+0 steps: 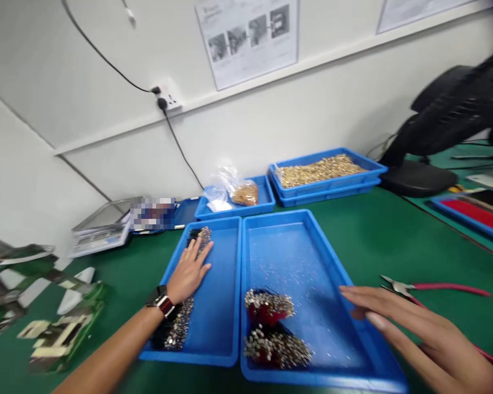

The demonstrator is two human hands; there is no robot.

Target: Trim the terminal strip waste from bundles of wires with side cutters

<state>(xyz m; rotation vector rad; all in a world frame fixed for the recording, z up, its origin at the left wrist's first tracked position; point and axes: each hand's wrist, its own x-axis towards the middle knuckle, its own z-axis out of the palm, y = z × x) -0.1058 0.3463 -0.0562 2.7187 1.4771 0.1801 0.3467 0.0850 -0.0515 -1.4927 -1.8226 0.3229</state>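
My left hand (pixel 191 271) lies flat with fingers spread over the left blue tray (pixel 221 306), on or just above a row of dark wire pieces with shiny metal ends (pixel 181 323) along its left side. A watch-like band circles the wrist. My right hand (pixel 419 331) hovers by the right rim of the second blue tray (pixel 287 241), fingers stretched out and nothing held. Two bundles of dark wires with silvery tips lie in that tray, an upper bundle (pixel 271 306) and a lower bundle (pixel 277 347), with red showing among them. Small specks dot the tray floor.
Red-handled pliers (pixel 447 285) lie right of the trays, partly behind my right hand. Stacked blue trays (pixel 328 189) at the back hold gold-coloured parts. Beside them, a small tray (pixel 267 197) holds plastic bags. A scale (pixel 102 235) stands left; a black fan (pixel 419 175) stands right.
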